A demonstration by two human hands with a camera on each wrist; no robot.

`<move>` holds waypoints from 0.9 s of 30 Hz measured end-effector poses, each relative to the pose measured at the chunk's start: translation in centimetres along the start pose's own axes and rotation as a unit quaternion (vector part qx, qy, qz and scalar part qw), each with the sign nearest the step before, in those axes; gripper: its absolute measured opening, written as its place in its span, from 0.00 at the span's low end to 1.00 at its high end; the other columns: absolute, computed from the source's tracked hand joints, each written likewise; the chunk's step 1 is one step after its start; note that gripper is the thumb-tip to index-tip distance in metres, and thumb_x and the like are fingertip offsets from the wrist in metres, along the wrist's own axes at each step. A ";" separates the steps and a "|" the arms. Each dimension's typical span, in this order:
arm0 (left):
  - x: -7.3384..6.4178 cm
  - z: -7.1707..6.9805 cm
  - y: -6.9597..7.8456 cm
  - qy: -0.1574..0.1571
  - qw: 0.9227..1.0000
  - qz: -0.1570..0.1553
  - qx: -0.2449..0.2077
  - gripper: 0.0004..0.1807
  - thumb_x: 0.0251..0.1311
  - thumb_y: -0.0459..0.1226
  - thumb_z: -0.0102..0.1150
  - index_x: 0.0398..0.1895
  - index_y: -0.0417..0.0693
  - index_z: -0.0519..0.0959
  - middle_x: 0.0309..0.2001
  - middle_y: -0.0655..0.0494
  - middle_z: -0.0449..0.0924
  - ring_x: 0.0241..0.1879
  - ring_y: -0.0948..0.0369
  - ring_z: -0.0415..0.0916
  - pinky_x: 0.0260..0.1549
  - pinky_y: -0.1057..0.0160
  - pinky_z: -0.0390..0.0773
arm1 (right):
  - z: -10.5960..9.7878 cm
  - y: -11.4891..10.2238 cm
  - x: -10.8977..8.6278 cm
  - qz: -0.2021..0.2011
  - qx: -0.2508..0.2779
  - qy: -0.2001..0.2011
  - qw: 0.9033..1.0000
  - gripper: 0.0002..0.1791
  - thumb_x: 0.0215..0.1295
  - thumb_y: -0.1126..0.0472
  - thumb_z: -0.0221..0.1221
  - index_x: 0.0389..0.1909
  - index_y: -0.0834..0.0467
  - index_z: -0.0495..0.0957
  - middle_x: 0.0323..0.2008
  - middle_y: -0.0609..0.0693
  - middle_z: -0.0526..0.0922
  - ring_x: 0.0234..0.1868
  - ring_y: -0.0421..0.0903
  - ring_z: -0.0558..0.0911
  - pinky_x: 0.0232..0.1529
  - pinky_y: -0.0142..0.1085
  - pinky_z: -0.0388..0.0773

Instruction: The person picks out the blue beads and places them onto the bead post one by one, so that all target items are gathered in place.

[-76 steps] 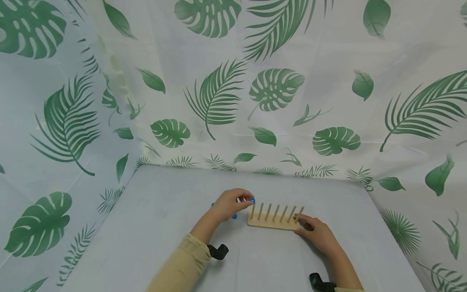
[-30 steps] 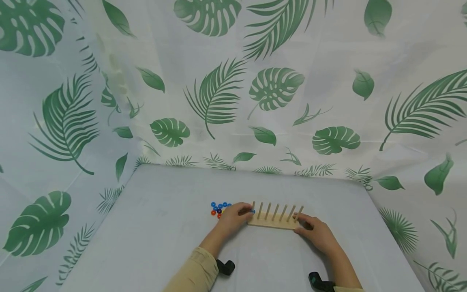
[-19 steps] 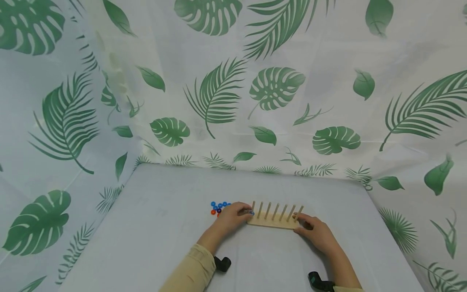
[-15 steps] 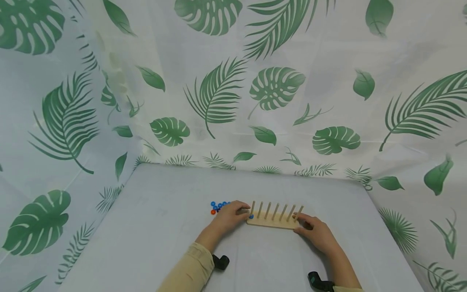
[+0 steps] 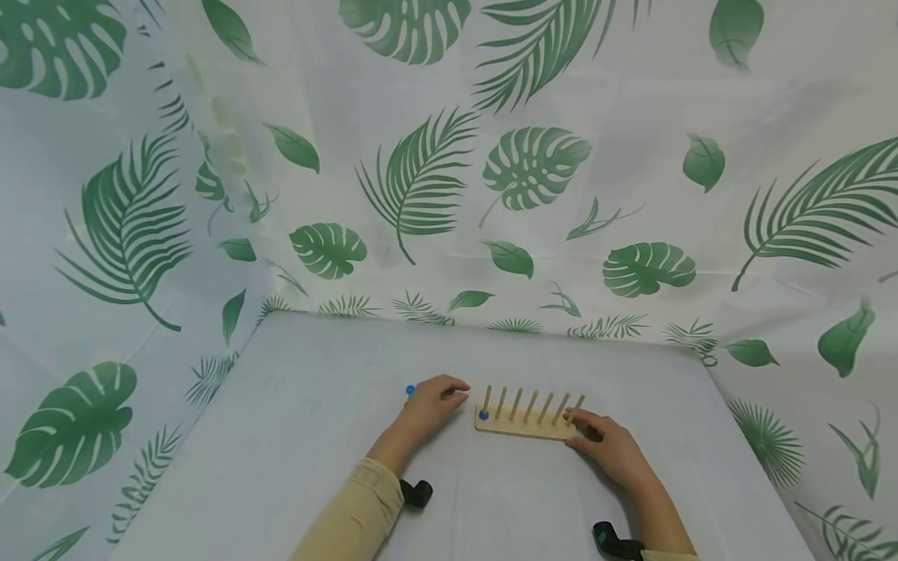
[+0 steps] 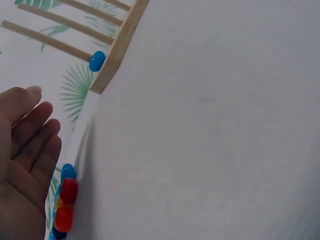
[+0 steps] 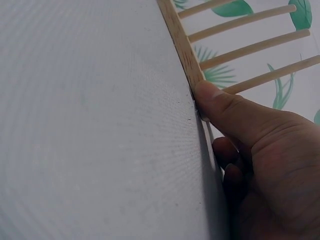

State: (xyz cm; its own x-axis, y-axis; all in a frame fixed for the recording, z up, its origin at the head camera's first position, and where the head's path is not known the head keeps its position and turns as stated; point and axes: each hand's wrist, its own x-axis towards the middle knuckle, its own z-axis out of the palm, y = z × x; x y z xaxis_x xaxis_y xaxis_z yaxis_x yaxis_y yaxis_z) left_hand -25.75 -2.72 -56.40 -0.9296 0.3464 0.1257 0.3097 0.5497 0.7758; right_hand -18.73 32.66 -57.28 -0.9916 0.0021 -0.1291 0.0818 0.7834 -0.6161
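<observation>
A wooden peg board (image 5: 525,427) with a row of several upright pegs lies on the table. At the bottom of its leftmost peg sits one blue bead (image 5: 484,415), also seen as a blue bead (image 6: 97,61) in the left wrist view. My left hand (image 5: 429,409) is just left of the board, apart from it, holding nothing, its fingers loosely extended. Beneath and beyond it lie loose beads, mostly hidden in the head view. My right hand (image 5: 612,450) grips the board's right end; in the right wrist view the thumb (image 7: 212,97) presses on that end.
In the left wrist view, a red bead (image 6: 69,191) and an orange bead (image 6: 63,219) lie in the loose cluster with blue and yellow ones. The white tabletop (image 5: 505,506) meets a leaf-printed curtain (image 5: 421,234) at the back and sides.
My left hand brought a blue bead to the leftmost peg, lowered it to the base and let go. It has since drawn away to the left. The right hand stays on the board.
</observation>
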 end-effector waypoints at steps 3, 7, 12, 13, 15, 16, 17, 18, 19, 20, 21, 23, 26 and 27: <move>0.1 -0.7 -0.2 0.013 1.000 -0.015 -0.013 0.11 0.67 0.45 0.60 0.49 0.58 0.84 0.50 0.62 0.84 0.53 0.62 0.80 0.55 0.59 0.78 | 0.0 0.0 0.0 0.000 0.000 0.000 1.000 0.38 0.55 0.36 0.66 0.65 0.47 0.74 0.63 0.62 0.76 0.61 0.62 0.76 0.60 0.58 0.72; 0.2 -2.2 -0.9 0.021 0.999 -0.043 -0.023 0.12 0.67 0.46 0.60 0.50 0.58 0.83 0.51 0.62 0.84 0.53 0.60 0.80 0.55 0.58 0.78 | 0.1 0.0 0.1 0.000 0.001 0.001 1.000 0.37 0.55 0.36 0.66 0.65 0.47 0.75 0.62 0.62 0.76 0.61 0.62 0.77 0.59 0.58 0.72; 0.3 -4.5 -2.3 0.035 0.996 -0.081 -0.019 0.13 0.67 0.47 0.60 0.52 0.59 0.82 0.52 0.61 0.83 0.55 0.58 0.79 0.58 0.54 0.77 | 0.1 0.0 0.1 -0.005 -0.002 0.001 1.000 0.38 0.55 0.36 0.66 0.65 0.48 0.74 0.62 0.62 0.76 0.61 0.62 0.77 0.59 0.58 0.72; 0.2 -5.0 -2.5 0.037 0.995 -0.088 -0.019 0.13 0.67 0.47 0.60 0.52 0.59 0.82 0.52 0.61 0.83 0.55 0.58 0.78 0.59 0.54 0.76 | 0.1 0.0 0.2 -0.006 -0.003 0.001 1.000 0.38 0.55 0.36 0.66 0.65 0.48 0.74 0.62 0.62 0.76 0.61 0.62 0.77 0.59 0.58 0.72; 0.1 -5.8 -3.0 0.040 0.994 -0.096 -0.019 0.14 0.67 0.46 0.60 0.53 0.58 0.82 0.52 0.60 0.82 0.55 0.57 0.78 0.59 0.53 0.76 | 0.0 0.0 0.1 -0.008 -0.002 0.000 1.000 0.38 0.56 0.36 0.66 0.65 0.49 0.74 0.63 0.63 0.76 0.61 0.62 0.76 0.59 0.58 0.72; 0.0 -6.2 -3.2 0.040 0.994 -0.100 -0.018 0.14 0.67 0.46 0.60 0.54 0.58 0.81 0.52 0.60 0.82 0.55 0.57 0.78 0.59 0.52 0.76 | 0.0 0.0 0.1 -0.009 -0.003 0.000 1.000 0.37 0.56 0.36 0.66 0.65 0.49 0.74 0.63 0.63 0.75 0.62 0.63 0.76 0.59 0.58 0.72; -0.1 -6.5 -3.5 0.040 0.994 -0.101 -0.014 0.14 0.67 0.46 0.60 0.54 0.58 0.81 0.52 0.59 0.82 0.55 0.57 0.78 0.58 0.52 0.76 | 0.0 0.0 0.2 -0.010 -0.002 -0.001 1.000 0.37 0.56 0.37 0.66 0.65 0.49 0.74 0.63 0.63 0.75 0.62 0.63 0.76 0.59 0.58 0.72; -0.1 -6.8 -3.8 0.040 0.994 -0.101 -0.009 0.15 0.67 0.46 0.60 0.55 0.58 0.81 0.52 0.59 0.82 0.54 0.57 0.78 0.58 0.52 0.77 | 0.0 0.0 0.2 -0.011 -0.004 -0.002 1.000 0.37 0.57 0.37 0.65 0.66 0.49 0.74 0.63 0.63 0.75 0.62 0.63 0.76 0.59 0.59 0.72; -0.2 -7.0 -4.1 0.040 0.994 -0.102 -0.006 0.15 0.67 0.45 0.60 0.55 0.57 0.81 0.52 0.58 0.82 0.53 0.57 0.78 0.57 0.52 0.77 | -0.1 0.0 0.2 -0.011 -0.003 -0.002 1.000 0.37 0.57 0.37 0.65 0.66 0.50 0.74 0.64 0.64 0.74 0.62 0.64 0.75 0.59 0.59 0.72; -0.2 -7.2 -4.4 0.039 0.994 -0.103 -0.001 0.15 0.67 0.45 0.60 0.55 0.57 0.81 0.52 0.58 0.82 0.53 0.57 0.78 0.56 0.52 0.77 | -0.1 0.0 0.2 -0.012 -0.003 -0.003 1.000 0.37 0.57 0.37 0.65 0.66 0.50 0.74 0.64 0.64 0.74 0.63 0.64 0.75 0.60 0.59 0.72; -0.3 -7.3 -4.6 0.038 0.994 -0.106 0.000 0.15 0.66 0.45 0.61 0.55 0.57 0.81 0.52 0.58 0.82 0.53 0.56 0.78 0.56 0.52 0.77 | -0.1 0.0 0.2 -0.011 -0.002 -0.004 1.000 0.37 0.57 0.37 0.65 0.66 0.49 0.73 0.64 0.64 0.74 0.63 0.64 0.75 0.60 0.59 0.71; -0.4 -7.5 -5.1 0.033 0.994 -0.106 0.010 0.15 0.66 0.45 0.61 0.54 0.57 0.81 0.53 0.57 0.82 0.53 0.55 0.78 0.56 0.51 0.77 | -0.1 0.0 0.2 -0.010 -0.002 -0.005 1.000 0.37 0.58 0.38 0.65 0.66 0.49 0.73 0.65 0.64 0.73 0.64 0.64 0.74 0.61 0.59 0.71; -0.4 -7.6 -5.8 0.020 0.994 -0.105 0.027 0.15 0.66 0.45 0.61 0.54 0.57 0.82 0.56 0.55 0.81 0.57 0.53 0.77 0.59 0.49 0.74 | -0.1 0.0 0.1 -0.011 -0.001 -0.006 1.000 0.37 0.58 0.38 0.65 0.66 0.49 0.73 0.65 0.64 0.73 0.64 0.65 0.74 0.61 0.60 0.70; -0.4 -7.6 -6.0 0.013 0.994 -0.102 0.034 0.15 0.66 0.44 0.61 0.54 0.56 0.82 0.56 0.55 0.81 0.58 0.52 0.76 0.61 0.48 0.73 | -0.1 0.0 0.0 -0.010 0.000 -0.006 1.000 0.37 0.58 0.39 0.66 0.66 0.49 0.73 0.65 0.64 0.73 0.64 0.65 0.74 0.61 0.60 0.70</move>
State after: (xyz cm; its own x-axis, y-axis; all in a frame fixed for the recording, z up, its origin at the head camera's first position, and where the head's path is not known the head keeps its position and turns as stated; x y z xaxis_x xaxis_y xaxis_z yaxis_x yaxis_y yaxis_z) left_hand -28.73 -12.00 -56.42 -0.9790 0.2033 -0.0128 0.1265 0.6562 0.7439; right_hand -18.78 32.68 -57.19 -0.9916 -0.0209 -0.1273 0.0630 0.7828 -0.6191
